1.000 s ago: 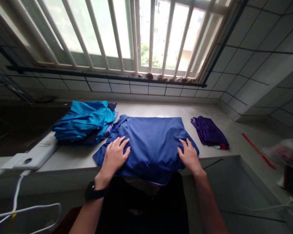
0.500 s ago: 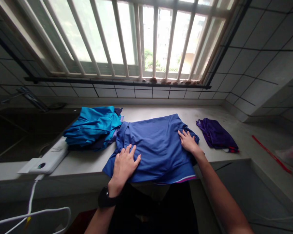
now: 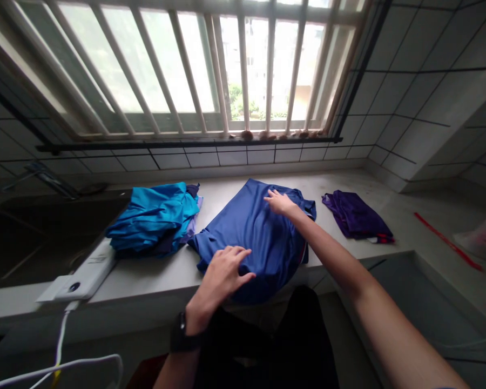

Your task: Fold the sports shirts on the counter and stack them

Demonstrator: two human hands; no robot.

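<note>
A blue garment (image 3: 247, 227) lies partly folded on the white counter, turned at an angle, its near edge hanging over the front. My left hand (image 3: 227, 273) is over its near left part, fingers apart and thumb held out; whether it touches the cloth I cannot tell. Toward the far right of the garment, my right hand (image 3: 280, 202) rests with fingers spread. To the left sits a pile of folded clothes (image 3: 157, 213), bright blue on top with darker and lilac cloth below. On the right lies a folded purple garment (image 3: 356, 214).
A white power strip (image 3: 87, 273) with a cable stands at the counter's (image 3: 154, 275) front left, beside a dark sink (image 3: 44, 232) with a faucet (image 3: 51, 178). A red strip (image 3: 447, 241) lies at the right. Behind is a barred window (image 3: 190, 70) with small stones on its sill.
The blue garment has turned on the counter, and its far edge now slants. My right hand has moved left and farther from me; my left hand has shifted right and slightly nearer.
</note>
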